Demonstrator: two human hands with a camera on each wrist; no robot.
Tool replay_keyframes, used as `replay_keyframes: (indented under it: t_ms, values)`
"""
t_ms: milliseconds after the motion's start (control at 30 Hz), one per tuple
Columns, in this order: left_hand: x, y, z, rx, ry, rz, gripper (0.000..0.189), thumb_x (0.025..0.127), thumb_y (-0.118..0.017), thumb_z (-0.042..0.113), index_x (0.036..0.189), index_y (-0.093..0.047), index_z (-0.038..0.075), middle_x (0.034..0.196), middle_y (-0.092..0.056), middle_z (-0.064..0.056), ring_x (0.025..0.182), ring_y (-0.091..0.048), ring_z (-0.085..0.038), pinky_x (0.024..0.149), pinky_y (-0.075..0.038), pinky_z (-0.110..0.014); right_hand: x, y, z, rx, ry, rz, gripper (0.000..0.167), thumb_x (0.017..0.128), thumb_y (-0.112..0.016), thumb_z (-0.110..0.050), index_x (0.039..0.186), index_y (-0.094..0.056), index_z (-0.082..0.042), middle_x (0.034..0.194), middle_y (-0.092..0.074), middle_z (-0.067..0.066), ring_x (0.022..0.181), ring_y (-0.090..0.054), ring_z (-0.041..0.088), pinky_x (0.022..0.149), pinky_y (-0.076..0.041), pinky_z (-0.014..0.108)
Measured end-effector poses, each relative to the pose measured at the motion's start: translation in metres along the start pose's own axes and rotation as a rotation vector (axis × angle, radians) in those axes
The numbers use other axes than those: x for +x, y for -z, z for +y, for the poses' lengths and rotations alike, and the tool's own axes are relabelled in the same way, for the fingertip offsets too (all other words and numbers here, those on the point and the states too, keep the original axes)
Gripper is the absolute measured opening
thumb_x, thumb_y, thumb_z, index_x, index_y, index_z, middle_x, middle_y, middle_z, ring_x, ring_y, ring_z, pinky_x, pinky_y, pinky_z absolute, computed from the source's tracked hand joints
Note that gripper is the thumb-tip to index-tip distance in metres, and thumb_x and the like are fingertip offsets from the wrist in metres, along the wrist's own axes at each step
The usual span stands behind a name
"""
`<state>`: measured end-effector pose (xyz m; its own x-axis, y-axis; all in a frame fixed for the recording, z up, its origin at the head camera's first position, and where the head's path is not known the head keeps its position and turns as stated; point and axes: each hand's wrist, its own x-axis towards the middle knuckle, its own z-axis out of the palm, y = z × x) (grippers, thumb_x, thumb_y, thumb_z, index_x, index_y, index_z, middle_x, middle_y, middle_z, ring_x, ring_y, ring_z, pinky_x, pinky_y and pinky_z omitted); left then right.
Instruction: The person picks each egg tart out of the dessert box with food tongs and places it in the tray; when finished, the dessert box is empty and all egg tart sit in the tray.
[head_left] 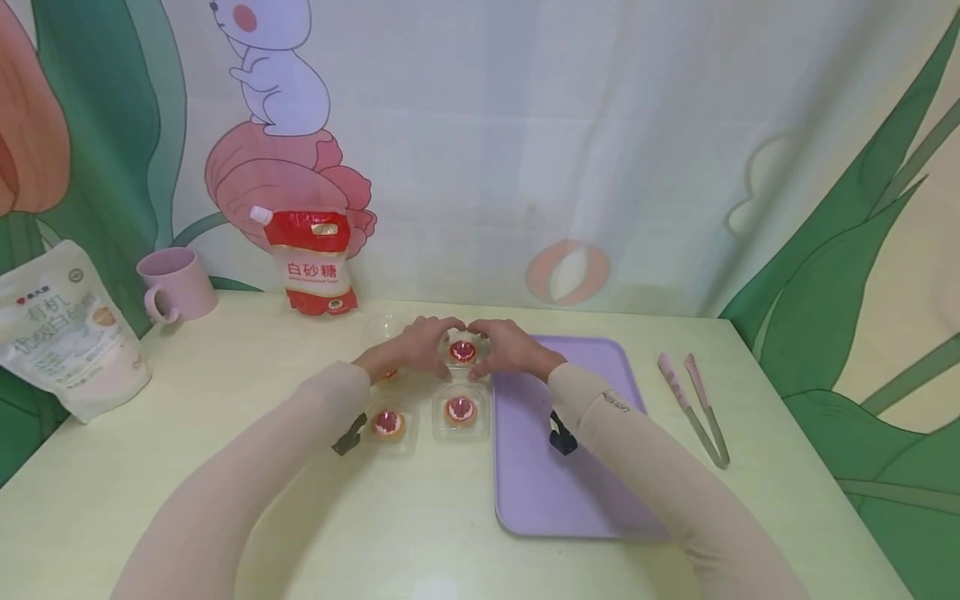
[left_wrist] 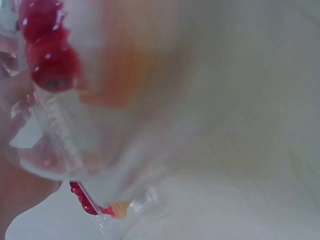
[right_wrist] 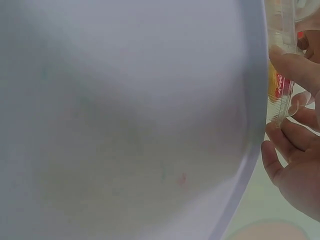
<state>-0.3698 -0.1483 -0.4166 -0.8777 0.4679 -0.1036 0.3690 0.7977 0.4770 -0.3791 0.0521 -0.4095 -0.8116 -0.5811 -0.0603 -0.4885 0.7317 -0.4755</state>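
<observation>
A: What's the biggest thing there?
B: The pale yellow table (head_left: 420, 533). Right of its middle lies a lavender rectangular tray (head_left: 562, 492).

A: And next down?
B: A white printed pouch (head_left: 75, 342) stands at the table's left edge, and a red-and-white bag with a white cap (head_left: 315, 262) stands at the far edge, left of middle. Tongs with pink handles and metal arms (head_left: 707, 405) lie toward the right edge, and a pink handled mug (head_left: 186, 287) stands by the far left corner.

A: The hands?
B: The left hand (head_left: 423, 343) and right hand (head_left: 510, 346) pinch opposite sides of one clear plastic box (head_left: 461, 372), fingers curled on it. It's near the table's far edge, just beside the tray's far left corner. I can't tell whether its lid is fully closed.

A: Other boxes?
B: Two sit nearer the near edge: a clear right-hand box (head_left: 442, 429) beside the tray's left edge, and a clear left-hand box (head_left: 407, 446). Another is partly hidden by the left arm.

A: Smallest?
B: The round red-topped pastry tart (head_left: 462, 352) inside the held box. Similar tarts show in the others.
</observation>
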Motion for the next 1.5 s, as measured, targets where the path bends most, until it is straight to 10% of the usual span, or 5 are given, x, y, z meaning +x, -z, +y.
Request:
replay_keyframes:
  t_ms: [600,1500]
  values:
    - [-0.001,-0.002,0.007,0.175,0.056,0.060,0.078,0.077,-0.086,0.027,0.144,-0.048,0.015,0.123,-0.060,-0.014,0.112,-0.045,-0.029,0.096,-0.036,-0.045,0.006,0.004,-0.007,-0.056,-0.012,-0.048,0.075,0.077,-0.085,-0.023,0.141,-0.052,0.000,0.135,-0.062,0.019,0.125,-0.059,0.034,0.106,-0.049,0.043]
    - [-0.006,-0.001,0.014,0.141,0.072,0.054,0.074,0.077,-0.086,0.027,0.142,-0.051,0.017,0.125,-0.063,-0.011,0.118,-0.045,-0.029,0.102,-0.034,-0.048,0.005,0.010,-0.007,0.023,0.003,-0.095,0.067,0.081,-0.079,-0.021,0.138,-0.055,0.003,0.138,-0.060,0.020,0.127,-0.058,0.034,0.106,-0.049,0.042]
